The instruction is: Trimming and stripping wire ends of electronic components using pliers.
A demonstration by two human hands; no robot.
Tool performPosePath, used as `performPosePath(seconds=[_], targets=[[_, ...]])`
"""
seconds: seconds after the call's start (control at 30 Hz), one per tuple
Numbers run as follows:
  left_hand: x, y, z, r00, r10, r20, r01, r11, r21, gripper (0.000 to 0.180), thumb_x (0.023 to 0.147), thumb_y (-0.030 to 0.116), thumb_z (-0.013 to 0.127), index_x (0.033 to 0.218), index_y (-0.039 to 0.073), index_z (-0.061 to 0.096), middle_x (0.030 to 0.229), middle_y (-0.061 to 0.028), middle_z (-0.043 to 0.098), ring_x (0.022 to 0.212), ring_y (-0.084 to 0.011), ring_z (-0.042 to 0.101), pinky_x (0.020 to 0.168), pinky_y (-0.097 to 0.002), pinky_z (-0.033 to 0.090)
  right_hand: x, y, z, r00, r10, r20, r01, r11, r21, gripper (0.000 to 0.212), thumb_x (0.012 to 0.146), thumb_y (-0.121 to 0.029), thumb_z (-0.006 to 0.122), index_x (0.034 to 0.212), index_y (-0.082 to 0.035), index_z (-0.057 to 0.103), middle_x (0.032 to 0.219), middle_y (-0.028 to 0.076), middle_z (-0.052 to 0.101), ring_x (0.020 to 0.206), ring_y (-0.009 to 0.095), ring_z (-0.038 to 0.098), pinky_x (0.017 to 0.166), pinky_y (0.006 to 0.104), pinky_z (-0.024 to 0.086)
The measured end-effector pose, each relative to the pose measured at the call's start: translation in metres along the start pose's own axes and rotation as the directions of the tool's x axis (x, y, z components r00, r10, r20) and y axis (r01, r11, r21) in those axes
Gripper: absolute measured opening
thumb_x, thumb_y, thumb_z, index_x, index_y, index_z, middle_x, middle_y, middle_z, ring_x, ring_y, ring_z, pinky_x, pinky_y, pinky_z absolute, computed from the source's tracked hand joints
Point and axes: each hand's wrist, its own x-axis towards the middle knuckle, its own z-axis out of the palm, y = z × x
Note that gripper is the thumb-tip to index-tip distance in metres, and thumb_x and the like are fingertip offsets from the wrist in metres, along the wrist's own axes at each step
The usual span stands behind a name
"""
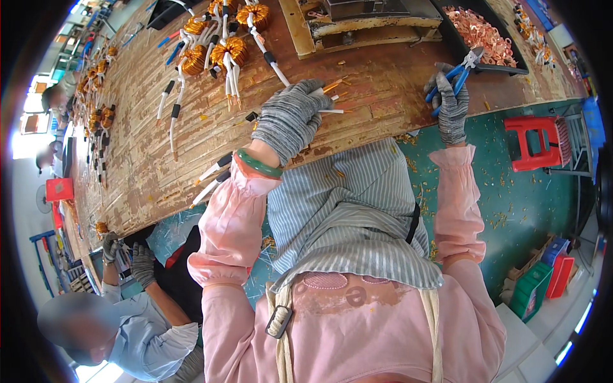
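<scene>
Grey knit gloves cover both hands. My left hand (288, 120) rests at the table's front edge, closed around several white-sleeved wires (333, 111) whose bare copper ends point right. A white lead with a black sleeve (271, 60) runs from that hand up toward a copper-wound ring coil (254, 16). My right hand (449, 105) is wrapped round the blue handles of a pair of cutting pliers (471, 59), their jaws pointing up and away from the wires. More ring coils (230, 52) with white leads lie beyond my left hand.
A black tray (504, 68) of copper terminals stands at the back right, beside a metal fixture (367, 29) on the worn wooden table (140, 159). At lower left sits a co-worker with gloved hands (143, 265). A red stool (533, 143) and a green crate (531, 290) are at right.
</scene>
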Motion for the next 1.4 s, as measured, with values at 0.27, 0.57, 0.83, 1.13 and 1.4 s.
performPosePath(seconds=[0.27,0.57,0.83,1.13,1.4], targets=[[0.002,-0.003,-0.006,0.993,-0.108,-0.038,0.099,0.978,-0.183,0.018,0.076,0.013,0.064,0.090,0.002,0.064,0.086,-0.0072,0.058,0.073,-0.0203,0.057,0.069,-0.0293,0.046,0.001,-0.005,-0.001,0.998,0.050,0.027,-0.050,0.998,-0.024,0.027,0.086,-0.020,0.056,0.107,-0.004,0.051,0.070,0.000,0.057,0.052,0.002,0.044,0.045,0.0165,0.033],[-0.002,-0.022,-0.014,0.974,-0.170,-0.147,0.070,0.851,-0.520,0.014,0.076,0.005,0.063,0.089,0.001,0.063,0.078,-0.0060,0.053,0.074,-0.0153,0.050,0.070,-0.0268,0.041,-0.052,-0.050,0.054,0.927,-0.095,0.362,0.360,0.492,-0.792,0.044,0.081,-0.027,0.058,0.117,-0.004,0.045,0.094,0.015,0.054,0.075,0.026,0.056,0.068,0.0345,0.048],[-0.003,-0.026,-0.009,0.944,-0.245,-0.222,0.051,0.772,-0.633,0.016,0.072,0.009,0.069,0.086,0.003,0.064,0.080,-0.0060,0.052,0.070,-0.0157,0.052,0.067,-0.0263,0.043,-0.056,-0.056,0.089,0.867,0.051,0.495,0.466,0.268,-0.843,0.053,0.078,-0.027,0.061,0.124,-0.007,0.041,0.104,0.022,0.049,0.092,0.036,0.054,0.077,0.0393,0.047],[-0.002,-0.015,-0.007,0.925,-0.222,-0.308,0.024,0.844,-0.536,0.017,0.072,0.009,0.069,0.087,0.003,0.065,0.083,-0.0081,0.055,0.074,-0.0185,0.055,0.068,-0.0279,0.046,-0.054,-0.057,0.104,0.871,0.079,0.485,0.445,0.289,-0.847,0.048,0.078,-0.029,0.062,0.117,-0.006,0.047,0.097,0.018,0.052,0.089,0.033,0.055,0.075,0.0376,0.047],[0.004,-0.017,-0.009,0.952,-0.090,-0.293,-0.007,0.948,-0.317,0.019,0.076,0.020,0.064,0.091,0.010,0.066,0.073,-0.0084,0.061,0.072,-0.0252,0.054,0.070,-0.0334,0.045,-0.047,-0.061,0.102,0.848,-0.024,0.529,0.524,0.187,-0.831,0.046,0.076,-0.030,0.062,0.112,-0.004,0.050,0.094,0.017,0.054,0.085,0.030,0.056,0.071,0.0378,0.048]])
